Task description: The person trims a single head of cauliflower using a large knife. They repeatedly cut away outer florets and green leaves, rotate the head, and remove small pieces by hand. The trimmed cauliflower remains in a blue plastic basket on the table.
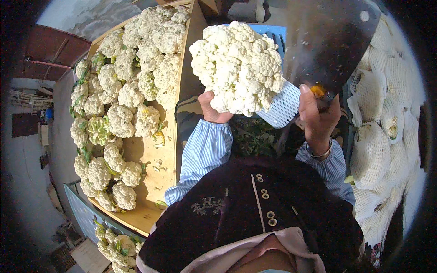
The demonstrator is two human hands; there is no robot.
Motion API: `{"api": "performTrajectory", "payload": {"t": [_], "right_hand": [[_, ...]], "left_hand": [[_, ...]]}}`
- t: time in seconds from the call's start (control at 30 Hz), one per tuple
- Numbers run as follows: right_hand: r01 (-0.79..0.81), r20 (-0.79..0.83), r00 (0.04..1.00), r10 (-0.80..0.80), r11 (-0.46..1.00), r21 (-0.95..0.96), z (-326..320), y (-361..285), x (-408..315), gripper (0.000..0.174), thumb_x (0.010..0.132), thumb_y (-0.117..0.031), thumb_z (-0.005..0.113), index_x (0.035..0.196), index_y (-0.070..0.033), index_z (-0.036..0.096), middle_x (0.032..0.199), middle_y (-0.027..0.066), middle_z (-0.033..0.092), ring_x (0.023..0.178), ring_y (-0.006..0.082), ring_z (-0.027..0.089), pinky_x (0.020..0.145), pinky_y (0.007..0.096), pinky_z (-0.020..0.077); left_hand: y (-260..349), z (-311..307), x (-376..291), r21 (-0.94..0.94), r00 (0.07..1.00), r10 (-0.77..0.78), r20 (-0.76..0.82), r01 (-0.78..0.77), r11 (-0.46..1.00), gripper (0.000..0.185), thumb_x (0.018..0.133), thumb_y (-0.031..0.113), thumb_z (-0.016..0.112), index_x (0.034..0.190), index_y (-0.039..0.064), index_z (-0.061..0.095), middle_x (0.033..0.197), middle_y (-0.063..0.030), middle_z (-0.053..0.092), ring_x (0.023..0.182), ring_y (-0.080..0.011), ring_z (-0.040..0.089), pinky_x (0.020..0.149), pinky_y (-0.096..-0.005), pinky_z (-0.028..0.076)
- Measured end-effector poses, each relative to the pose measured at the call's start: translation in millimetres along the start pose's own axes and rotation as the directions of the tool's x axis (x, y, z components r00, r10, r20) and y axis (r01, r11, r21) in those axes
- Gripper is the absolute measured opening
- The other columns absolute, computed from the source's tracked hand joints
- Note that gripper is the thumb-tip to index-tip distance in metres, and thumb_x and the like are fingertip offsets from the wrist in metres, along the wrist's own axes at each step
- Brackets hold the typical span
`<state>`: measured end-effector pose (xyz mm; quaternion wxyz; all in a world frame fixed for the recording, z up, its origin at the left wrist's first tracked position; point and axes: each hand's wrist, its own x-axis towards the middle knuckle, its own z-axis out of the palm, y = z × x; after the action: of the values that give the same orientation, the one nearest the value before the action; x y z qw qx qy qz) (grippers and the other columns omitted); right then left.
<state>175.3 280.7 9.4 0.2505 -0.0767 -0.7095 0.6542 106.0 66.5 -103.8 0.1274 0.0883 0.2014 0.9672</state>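
My left hand (pixel 213 108) supports a large white cauliflower head (pixel 239 68) from below, its fingers mostly hidden behind the curds. In my right hand (pixel 319 119) is a broad dark cleaver (pixel 331 41), its wide blade rising up and away from me; the fingers close around its handle end. Between the hands, touching the cauliflower's lower right side, lies a white foam mesh sleeve (pixel 281 104). What holds the sleeve cannot be made out. Below the hands, in shadow, are green leaf trimmings (pixel 257 134).
At the left stands a wooden bin (pixel 179 112) with many bare cauliflowers (pixel 121 119). Further cauliflowers (pixel 119 247) sit at the lower left. Cauliflowers in white foam mesh (pixel 370 155) are piled at the right. A blue crate (pixel 278 30) shows behind the held head.
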Motion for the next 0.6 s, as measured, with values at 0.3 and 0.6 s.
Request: {"api": "performTrajectory", "payload": {"t": [0.3, 0.6], "right_hand": [[-0.178, 0.223, 0.966, 0.134, 0.965, 0.192, 14.6, -23.9, 13.4, 0.012, 0.098, -0.007, 0.061, 0.107, -0.001, 0.056, 0.056, 0.0028, 0.052, 0.039, 0.0098, 0.045, 0.036, 0.0257, 0.0383], [-0.172, 0.316, 0.943, 0.108, 0.968, 0.182, 31.3, -17.6, 24.2, 0.019, 0.098, -0.009, 0.063, 0.109, 0.004, 0.054, 0.060, 0.0006, 0.056, 0.045, 0.0061, 0.049, 0.041, 0.0243, 0.0393]], "left_hand": [[-1.6, 4.2, 1.4, 0.017, 0.999, 0.027, 0.038, -0.028, 0.999, 0.091, 0.081, 0.042, 0.071, 0.157, 0.007, 0.033, 0.154, -0.0160, 0.046, 0.137, -0.0360, 0.049, 0.115, -0.0545, 0.042], [-1.5, 8.7, 2.4, 0.051, 1.000, 0.024, -0.011, -0.024, 0.998, 0.095, 0.079, 0.045, 0.070, 0.158, 0.010, 0.031, 0.155, -0.0158, 0.045, 0.137, -0.0354, 0.049, 0.114, -0.0528, 0.043]]}}
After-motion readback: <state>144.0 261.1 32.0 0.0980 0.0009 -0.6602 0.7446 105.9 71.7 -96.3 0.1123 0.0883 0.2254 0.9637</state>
